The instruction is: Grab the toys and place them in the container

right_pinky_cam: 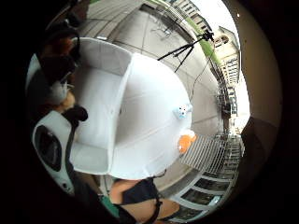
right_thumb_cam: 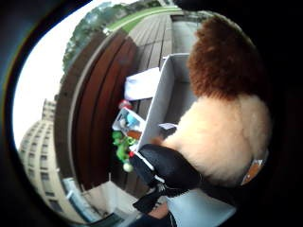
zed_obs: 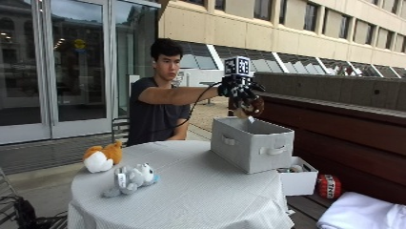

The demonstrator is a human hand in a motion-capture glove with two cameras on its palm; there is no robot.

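Gloved right hand [zed_obs: 239, 93] raised with arm stretched out, above the grey fabric container with handles [zed_obs: 252, 143] on the round white-clothed surface [zed_obs: 190, 191]. Fingers curled round a fluffy brown-and-cream plush toy [zed_obs: 248, 107], which hangs just under the palm, over the container's open top, not touching it. In the thumb-side palm view the plush [right_thumb_cam: 222, 118] fills much of the picture, a black gloved finger [right_thumb_cam: 165, 165] wrapped against it, and the container's inner wall [right_thumb_cam: 163, 99] lies beneath. The little-finger-side palm view looks down into the container [right_pinky_cam: 98, 98]; its interior looks white.

Well away from the hand, on the near part of the surface: an orange-and-white plush toy [zed_obs: 101, 157] and a grey-and-white plush toy with blue trim [zed_obs: 132, 179], near each other, apart from the container. Same two show small in the little-finger view, orange [right_pinky_cam: 186, 141] and grey [right_pinky_cam: 182, 111].

Below and beyond the hand, off the surface, a small white box of mixed toys [zed_obs: 297, 179] sits on a wooden bench [zed_obs: 355, 138], beside a red round object [zed_obs: 328, 186] and white cloth [zed_obs: 361, 212].
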